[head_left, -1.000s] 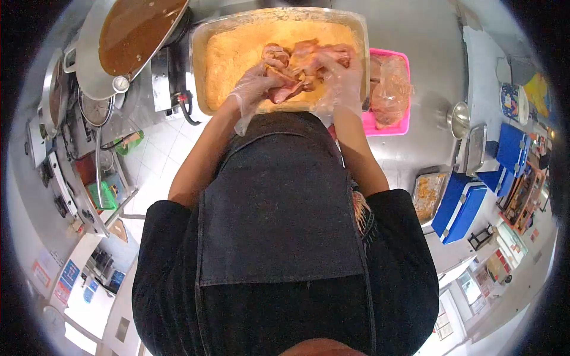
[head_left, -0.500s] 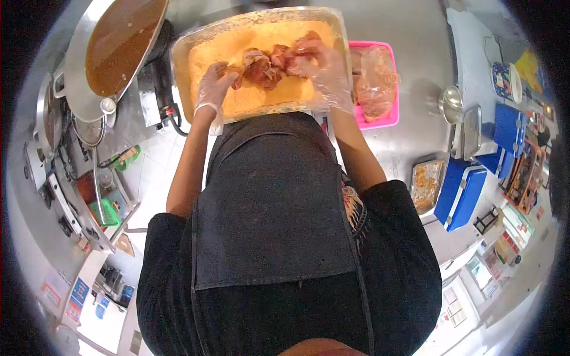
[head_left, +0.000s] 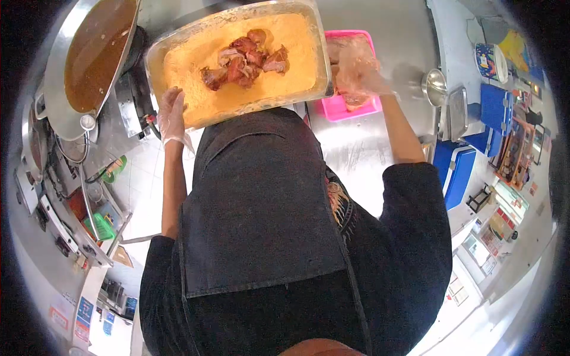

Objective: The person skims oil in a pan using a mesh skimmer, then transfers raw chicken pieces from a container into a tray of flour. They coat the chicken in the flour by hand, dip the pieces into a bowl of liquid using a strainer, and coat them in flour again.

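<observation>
A large clear tray (head_left: pixel 325 70) of orange-yellow breading powder (head_left: pixel 190 68) holds several pieces of dark reddish meat (head_left: pixel 244 62) heaped in its middle. My left hand (head_left: pixel 172 115), in a thin clear plastic glove, is at the tray's near left corner, holding nothing that I can see, its fingers extended by the rim. To the right, my gloved right hand (head_left: pixel 360 74) is over a bright pink tray (head_left: pixel 332 111). Motion smears its fingers. Beneath and beside it, pale raw meat (head_left: pixel 353 101) shows partly in the pink tray.
A wide pan of brown liquid (head_left: pixel 98 53) stands at the left. A steel bowl (head_left: pixel 434 86) and a metal tray (head_left: pixel 456 113) sit at the right edge of the steel counter (head_left: pixel 404 35). Beyond them are blue cooler boxes (head_left: pixel 454 169).
My right hand has left the meat in the powder and moved right, over the pink tray. My left hand has drawn back to the tray's corner. The meat lies loose in the powder.
</observation>
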`<state>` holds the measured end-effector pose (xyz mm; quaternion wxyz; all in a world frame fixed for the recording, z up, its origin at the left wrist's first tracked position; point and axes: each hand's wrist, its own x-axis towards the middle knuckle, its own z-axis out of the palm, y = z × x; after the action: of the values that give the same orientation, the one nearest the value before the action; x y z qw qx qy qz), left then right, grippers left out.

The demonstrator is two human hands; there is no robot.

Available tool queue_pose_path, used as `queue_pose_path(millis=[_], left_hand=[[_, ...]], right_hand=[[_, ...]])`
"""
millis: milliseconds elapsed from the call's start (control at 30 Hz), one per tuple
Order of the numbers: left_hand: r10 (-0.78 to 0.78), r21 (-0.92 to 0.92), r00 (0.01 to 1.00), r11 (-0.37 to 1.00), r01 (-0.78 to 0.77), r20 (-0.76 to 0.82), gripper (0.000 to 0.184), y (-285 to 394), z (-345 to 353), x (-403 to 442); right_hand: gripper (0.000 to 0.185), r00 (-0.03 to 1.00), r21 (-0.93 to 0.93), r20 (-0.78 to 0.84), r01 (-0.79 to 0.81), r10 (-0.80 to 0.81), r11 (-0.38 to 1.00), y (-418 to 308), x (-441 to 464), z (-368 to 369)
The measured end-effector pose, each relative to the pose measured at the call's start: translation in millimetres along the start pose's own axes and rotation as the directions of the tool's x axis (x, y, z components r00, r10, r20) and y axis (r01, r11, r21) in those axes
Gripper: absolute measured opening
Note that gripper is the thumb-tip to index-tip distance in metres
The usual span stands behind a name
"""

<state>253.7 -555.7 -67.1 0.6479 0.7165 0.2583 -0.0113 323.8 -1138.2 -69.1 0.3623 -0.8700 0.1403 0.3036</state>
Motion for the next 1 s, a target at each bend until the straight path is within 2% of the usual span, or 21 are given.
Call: queue_pose_path(millis=[67,167,267,367,433,533,567,800,1000], left_hand=[[-0.010,0.020,1.000,1.000,0.010,0.005,0.035,7,2,0],[-0.003,0.013,1.000,1.000,0.003,0.012,0.034,14,5,-3],[-0.005,-0.010,1.000,1.000,0.005,-0.003,0.033,13,7,-5],[-0.022,-0.017,1.000,1.000,0.022,-0.006,0.033,12,8,-11],[-0.030,-0.010,1.000,0.999,0.030,0.000,0.033,11,5,-13],[-0.038,0.008,0.999,0.999,0.038,0.015,0.033,10,3,-12],[-0.043,0.020,0.999,0.999,0.043,0.017,0.034,13,4,-12],[-0.022,0.072,0.999,0.997,0.019,0.041,0.035,25,8,-7],[-0.016,0.012,1.000,1.000,0.016,0.016,0.034,38,18,-12]], right_hand=[[0.030,0.992,-0.186,0.105,0.082,-0.063,0.979,14,1,6],[0.029,0.978,-0.412,0.173,0.177,-0.113,0.894,37,-15,9],[0.029,0.968,-0.623,0.138,0.251,-0.212,0.741,57,-29,26],[0.030,0.940,-0.738,0.052,0.264,-0.338,0.621,74,-30,43],[0.032,0.955,-0.765,0.051,0.225,-0.291,0.604,53,-39,44],[0.032,0.989,-0.804,0.148,0.136,-0.026,0.579,-27,-69,28],[0.032,0.991,-0.818,0.134,0.102,0.015,0.567,-31,-69,29],[0.034,0.998,-0.842,0.042,0.015,0.038,0.539,-22,-63,46],[0.036,0.997,-0.863,-0.043,-0.070,0.065,0.500,-22,-69,54]])
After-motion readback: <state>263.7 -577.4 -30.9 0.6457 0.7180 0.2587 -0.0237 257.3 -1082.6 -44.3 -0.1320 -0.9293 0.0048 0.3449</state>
